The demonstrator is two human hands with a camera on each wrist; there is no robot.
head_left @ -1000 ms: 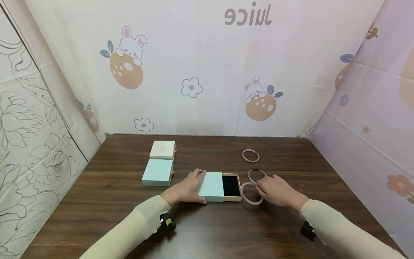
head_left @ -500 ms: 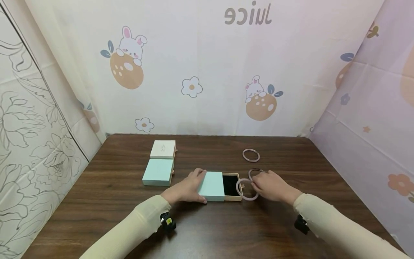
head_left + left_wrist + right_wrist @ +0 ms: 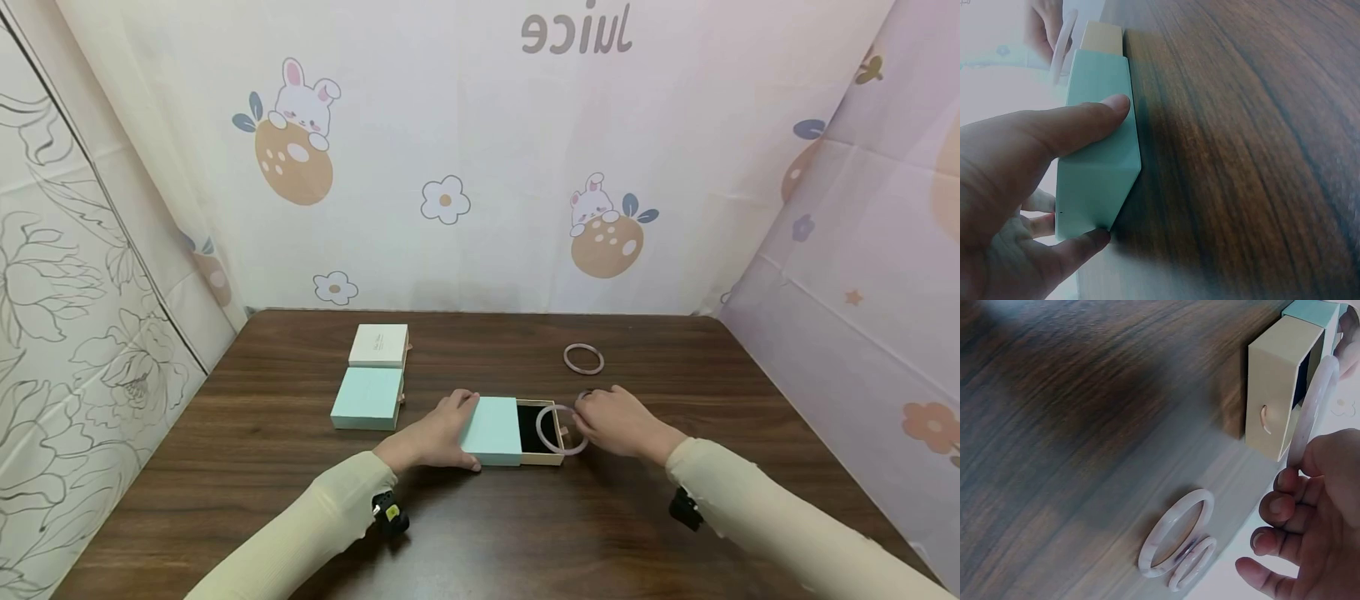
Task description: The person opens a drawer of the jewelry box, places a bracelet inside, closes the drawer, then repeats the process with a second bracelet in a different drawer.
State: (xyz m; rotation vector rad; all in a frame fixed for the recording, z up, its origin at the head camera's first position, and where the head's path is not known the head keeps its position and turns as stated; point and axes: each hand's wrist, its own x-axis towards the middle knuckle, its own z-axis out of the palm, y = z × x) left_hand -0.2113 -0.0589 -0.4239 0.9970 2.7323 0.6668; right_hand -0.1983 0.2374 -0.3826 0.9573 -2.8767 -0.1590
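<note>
My left hand (image 3: 438, 433) grips the left end of a mint-green drawer box (image 3: 491, 427), thumb on its near side and fingers round the far side. From the box's right end the cream drawer (image 3: 1270, 394) sticks out, lined in black. Between thumb and fingertips my right hand (image 3: 622, 423) pinches a pale pink bangle (image 3: 1311, 412), tilted above the open drawer. Two more bangles lie on the table in the right wrist view: a nearer bangle (image 3: 1160, 532) and a farther bangle (image 3: 1178, 584). In the head view my right hand mostly hides the nearer one.
To the left on the brown wooden table (image 3: 480, 533) sit a closed mint-green box (image 3: 366, 396) and, behind it, a cream box (image 3: 378, 344). A printed curtain (image 3: 495, 250) hangs along the table's back edge, with more cloth at both sides.
My right hand has moved left, bringing the pinched bangle from beside the drawer to above it. The left hand and the box stay in place.
</note>
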